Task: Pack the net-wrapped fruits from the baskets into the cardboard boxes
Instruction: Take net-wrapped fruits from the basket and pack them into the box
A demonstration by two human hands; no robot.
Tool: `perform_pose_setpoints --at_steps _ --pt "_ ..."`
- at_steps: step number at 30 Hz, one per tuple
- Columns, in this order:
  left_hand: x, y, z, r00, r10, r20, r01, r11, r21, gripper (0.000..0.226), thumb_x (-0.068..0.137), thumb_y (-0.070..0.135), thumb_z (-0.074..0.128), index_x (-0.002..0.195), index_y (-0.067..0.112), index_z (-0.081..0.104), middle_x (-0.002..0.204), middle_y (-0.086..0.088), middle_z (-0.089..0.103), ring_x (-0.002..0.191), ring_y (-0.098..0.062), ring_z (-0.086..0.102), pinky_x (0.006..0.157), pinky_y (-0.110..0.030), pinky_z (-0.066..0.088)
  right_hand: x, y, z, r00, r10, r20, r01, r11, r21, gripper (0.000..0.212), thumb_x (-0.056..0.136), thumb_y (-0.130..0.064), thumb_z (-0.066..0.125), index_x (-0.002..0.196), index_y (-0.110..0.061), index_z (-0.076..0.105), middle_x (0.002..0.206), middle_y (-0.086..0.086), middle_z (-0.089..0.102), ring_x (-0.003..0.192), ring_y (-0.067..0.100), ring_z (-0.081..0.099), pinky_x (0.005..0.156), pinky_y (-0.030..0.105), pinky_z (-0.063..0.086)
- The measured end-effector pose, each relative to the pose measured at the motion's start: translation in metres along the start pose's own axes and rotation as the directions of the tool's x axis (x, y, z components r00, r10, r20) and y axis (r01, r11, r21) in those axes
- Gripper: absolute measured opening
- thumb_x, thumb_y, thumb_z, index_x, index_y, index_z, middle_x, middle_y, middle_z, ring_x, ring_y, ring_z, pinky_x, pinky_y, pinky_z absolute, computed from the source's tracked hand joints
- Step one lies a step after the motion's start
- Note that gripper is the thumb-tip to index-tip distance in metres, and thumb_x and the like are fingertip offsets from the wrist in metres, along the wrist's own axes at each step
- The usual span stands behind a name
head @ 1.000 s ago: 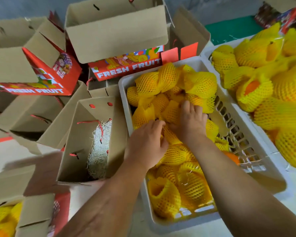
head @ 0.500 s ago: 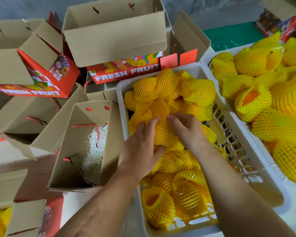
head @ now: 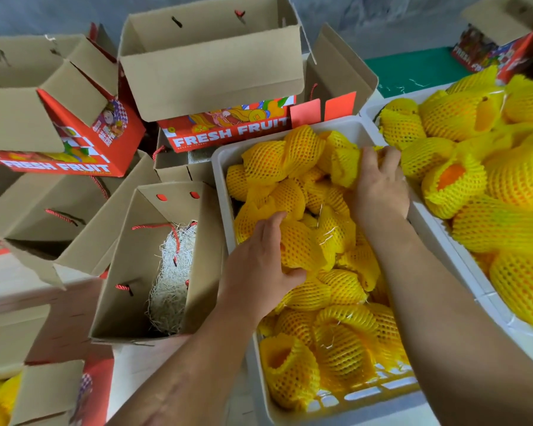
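A white plastic basket [head: 222,167] in front of me is full of orange fruits in yellow foam nets. My left hand [head: 256,265] is closed around one net-wrapped fruit [head: 299,250] near the basket's left side. My right hand [head: 379,189] reaches to the basket's far right corner, fingers curled over another net-wrapped fruit [head: 343,166]. Left of the basket stands an open cardboard box [head: 120,272] with red cord handles and white shredded paper [head: 173,272] inside. A second white basket [head: 462,259] of netted fruits sits on the right.
Several open cardboard boxes printed "FRESH FRUIT" [head: 228,133] crowd the back and left, some tilted on each other. A box at the bottom left [head: 0,398] holds netted fruits. A green mat [head: 413,69] lies at the back right.
My right hand has moved from the basket's middle to its far right corner. My left hand has closed on a netted fruit near the left side. The view has shifted slightly.
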State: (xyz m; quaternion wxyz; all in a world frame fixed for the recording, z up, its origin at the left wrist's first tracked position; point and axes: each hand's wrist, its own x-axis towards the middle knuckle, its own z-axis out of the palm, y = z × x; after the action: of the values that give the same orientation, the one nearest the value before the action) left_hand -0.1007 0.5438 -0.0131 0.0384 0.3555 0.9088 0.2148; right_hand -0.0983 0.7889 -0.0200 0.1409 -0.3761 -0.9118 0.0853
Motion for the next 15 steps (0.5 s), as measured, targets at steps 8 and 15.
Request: perform_pose_setpoints --at_steps 8,15 --pt "-0.004 -0.001 -0.001 0.995 0.001 -0.102 -0.019 0.985 -0.17 0.084 0.078 0.054 0.079 0.145 0.022 0.039 0.136 0.003 0.045 0.103 -0.022 0.06 0.067 -0.03 0.042 -0.027 0.005 -0.05 1.0 0.01 -0.029 0.004 0.905 0.424 0.063 0.076 -0.031 0.079 0.13 -0.015 0.05 0.129 0.01 0.054 0.108 0.032 0.058 0.087 0.044 0.049" --pt "-0.045 0.003 -0.033 0.981 -0.187 -0.052 0.093 0.687 -0.721 0.074 0.07 0.05 0.077 0.133 0.032 0.042 0.138 0.004 0.037 0.125 -0.007 0.047 0.11 -0.039 0.044 -0.161 -0.057 -0.079 0.964 0.179 0.198 -0.237 0.232 0.943 0.039 0.073 -0.064 0.067 0.106 -0.044 0.073 0.11 -0.015 0.076 0.108 0.006 0.069 0.092 0.026 0.054"
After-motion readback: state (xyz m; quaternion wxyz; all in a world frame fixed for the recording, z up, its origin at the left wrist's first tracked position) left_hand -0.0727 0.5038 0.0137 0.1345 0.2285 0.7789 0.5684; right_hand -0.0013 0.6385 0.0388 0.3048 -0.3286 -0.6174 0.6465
